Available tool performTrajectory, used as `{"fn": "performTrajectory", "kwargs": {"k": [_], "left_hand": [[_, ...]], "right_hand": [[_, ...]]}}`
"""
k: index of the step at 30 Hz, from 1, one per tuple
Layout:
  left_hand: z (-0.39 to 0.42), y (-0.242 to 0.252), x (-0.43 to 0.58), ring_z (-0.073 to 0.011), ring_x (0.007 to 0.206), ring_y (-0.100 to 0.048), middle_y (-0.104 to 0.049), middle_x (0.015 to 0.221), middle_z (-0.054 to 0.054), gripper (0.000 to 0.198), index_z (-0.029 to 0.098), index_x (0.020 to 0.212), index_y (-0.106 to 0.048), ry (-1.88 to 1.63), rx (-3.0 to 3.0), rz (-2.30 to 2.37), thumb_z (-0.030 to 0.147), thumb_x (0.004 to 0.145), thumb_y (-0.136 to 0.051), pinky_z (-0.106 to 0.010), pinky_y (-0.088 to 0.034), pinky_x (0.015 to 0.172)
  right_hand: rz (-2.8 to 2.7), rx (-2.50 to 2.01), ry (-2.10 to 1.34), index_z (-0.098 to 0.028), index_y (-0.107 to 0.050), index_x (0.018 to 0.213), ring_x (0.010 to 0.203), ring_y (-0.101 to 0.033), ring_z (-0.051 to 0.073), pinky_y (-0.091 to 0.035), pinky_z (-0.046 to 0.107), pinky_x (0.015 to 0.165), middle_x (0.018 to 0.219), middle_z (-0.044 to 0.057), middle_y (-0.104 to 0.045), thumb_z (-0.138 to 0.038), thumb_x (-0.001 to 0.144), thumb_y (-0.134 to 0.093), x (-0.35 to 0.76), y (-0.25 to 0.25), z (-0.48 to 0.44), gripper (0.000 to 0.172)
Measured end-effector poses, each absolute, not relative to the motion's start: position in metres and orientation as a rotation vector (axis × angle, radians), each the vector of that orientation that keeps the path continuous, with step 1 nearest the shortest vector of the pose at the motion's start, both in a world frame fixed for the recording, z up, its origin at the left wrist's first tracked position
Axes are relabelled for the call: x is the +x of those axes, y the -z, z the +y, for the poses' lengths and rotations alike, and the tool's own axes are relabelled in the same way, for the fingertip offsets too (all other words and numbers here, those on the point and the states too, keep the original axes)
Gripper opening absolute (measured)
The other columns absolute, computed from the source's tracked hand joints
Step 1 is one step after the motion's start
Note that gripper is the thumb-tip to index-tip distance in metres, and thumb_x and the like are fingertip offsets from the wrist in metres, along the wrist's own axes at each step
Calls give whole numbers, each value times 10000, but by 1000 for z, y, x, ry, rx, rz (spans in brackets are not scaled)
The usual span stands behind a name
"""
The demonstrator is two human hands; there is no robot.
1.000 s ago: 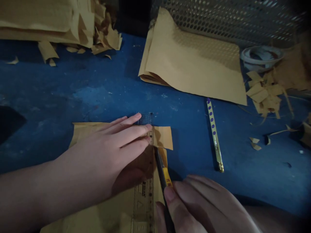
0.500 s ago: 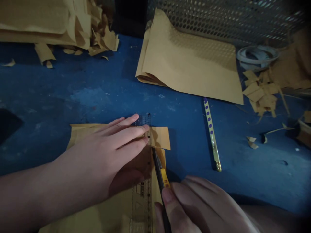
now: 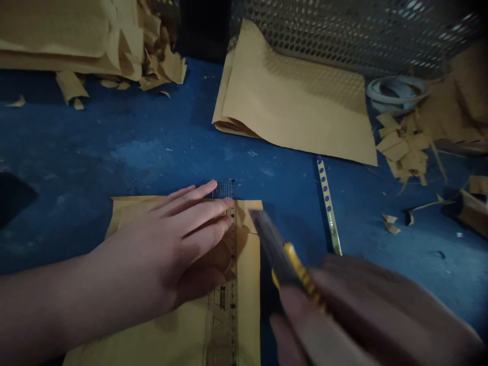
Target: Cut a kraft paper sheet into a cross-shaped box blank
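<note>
My left hand (image 3: 163, 249) lies flat with its fingers stretched out, pressing a clear plastic ruler (image 3: 223, 325) onto a sheet of brown paper (image 3: 152, 340). The ruler runs lengthwise near the paper's right edge, and its far end sticks out past the top edge. A short slit crosses the strip of paper right of the ruler. My right hand (image 3: 343, 315), smeared by motion, grips a utility knife (image 3: 284, 259) with yellow and dark parts. The knife's blade shows over the paper's upper right corner; whether it touches cannot be made out.
Folded brown paper (image 3: 297, 101) lies at the back before a perforated metal basket (image 3: 343, 40). A purple-dotted pencil (image 3: 328, 203) is to the right. Paper scraps (image 3: 404, 147) and a tape roll (image 3: 396, 94) sit farther right. A paper stack (image 3: 57, 35) stands back left.
My right hand has moved the utility knife right and away from the ruler's edge. The cut flap at the paper's corner now lies nearly in line with the sheet. My left hand stays put.
</note>
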State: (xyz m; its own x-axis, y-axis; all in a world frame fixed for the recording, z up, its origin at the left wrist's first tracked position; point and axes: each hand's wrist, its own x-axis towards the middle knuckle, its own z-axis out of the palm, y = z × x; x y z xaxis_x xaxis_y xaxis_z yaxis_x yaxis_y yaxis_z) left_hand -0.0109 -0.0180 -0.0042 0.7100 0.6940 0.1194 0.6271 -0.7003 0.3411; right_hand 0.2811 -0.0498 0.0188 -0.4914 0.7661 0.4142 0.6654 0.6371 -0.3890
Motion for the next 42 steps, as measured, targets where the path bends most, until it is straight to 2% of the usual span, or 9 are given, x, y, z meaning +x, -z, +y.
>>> {"fn": "performTrajectory", "kwargs": {"k": [1, 4, 5, 9, 13, 18, 29, 37, 42], "left_hand": [[-19, 5, -10, -401, 1614, -475, -627, 1625, -89, 466, 183, 1433, -631, -371, 2653, 1054, 451, 1056, -687, -638, -520, 1259], [-22, 6, -6, -398, 1573, -502, -645, 1587, -106, 389, 184, 1359, -660, -393, 2685, 1077, 435, 1063, -644, -630, -484, 1223], [-24, 6, -5, -392, 1555, -513, -646, 1582, -113, 394, 180, 1367, -655, -387, 2694, 1075, 432, 1065, -630, -622, -475, 1205], [-26, 3, -3, -359, 1463, -571, -679, 1521, -123, 410, 155, 1398, -621, -409, 2720, 1070, 403, 1072, -610, -572, -437, 1186], [-26, 2, -5, -348, 1446, -577, -681, 1497, -121, 407, 160, 1412, -597, -390, 2717, 1083, 384, 1073, -609, -544, -435, 1179], [-23, 3, -6, -373, 1420, -602, -701, 1448, -136, 429, 158, 1407, -600, -396, 2723, 1037, 404, 1057, -632, -559, -467, 1132], [-22, 3, -11, -367, 1520, -506, -590, 1584, -203, 412, 172, 1409, -602, -549, 2745, 981, 450, 1107, -572, -581, -372, 1248], [-13, 1, -12, -321, 1298, -707, -730, 1403, -184, 490, 189, 1520, -566, -684, 2680, 800, 447, 1104, -589, -514, -575, 1091], [-8, -4, -12, -228, 1224, -780, -792, 1332, -101, 407, 258, 1474, -629, -830, 2430, 788, 326, 1073, -619, -348, -665, 988]], "right_hand": [[-2384, -1048, -294, -326, -801, 1179, 703, -814, 292, -698, 445, 610, 903, 17, -844, -155, 854, -845, 281, -21, -38, 369], [-2275, -1051, -397, -283, -707, 1104, 658, -784, 170, -635, 298, 574, 912, -6, -831, -286, 998, -813, 270, -17, 0, 150], [-2203, -1100, -461, -269, -679, 1168, 691, -788, 159, -653, 289, 630, 965, -2, -827, -344, 1006, -822, 265, -13, 9, 229], [-1973, -1253, -655, -277, -646, 1188, 703, -781, 172, -651, 319, 703, 932, -36, -781, -322, 843, -941, 252, 1, 24, 456], [-1945, -1223, -743, -290, -636, 1161, 632, -729, 163, -608, 304, 597, 894, -38, -735, -287, 816, -953, 256, 3, 23, 468], [-1963, -1220, -732, -294, -634, 1164, 632, -691, 159, -580, 310, 589, 888, -36, -715, -237, 795, -945, 261, 3, 24, 486], [-1789, -1154, -756, -301, -600, 1145, 609, -640, 149, -579, 317, 571, 911, -20, -697, -161, 809, -875, 263, 1, 25, 456], [-1707, -949, -903, -314, -588, 1165, 749, -734, 170, -647, 326, 669, 938, -34, -703, -147, 836, -882, 254, -1, 14, 472], [-1667, -816, -1064, -319, -574, 1200, 789, -748, 149, -664, 304, 727, 969, -42, -718, -238, 880, -903, 255, 6, 13, 466]]}}
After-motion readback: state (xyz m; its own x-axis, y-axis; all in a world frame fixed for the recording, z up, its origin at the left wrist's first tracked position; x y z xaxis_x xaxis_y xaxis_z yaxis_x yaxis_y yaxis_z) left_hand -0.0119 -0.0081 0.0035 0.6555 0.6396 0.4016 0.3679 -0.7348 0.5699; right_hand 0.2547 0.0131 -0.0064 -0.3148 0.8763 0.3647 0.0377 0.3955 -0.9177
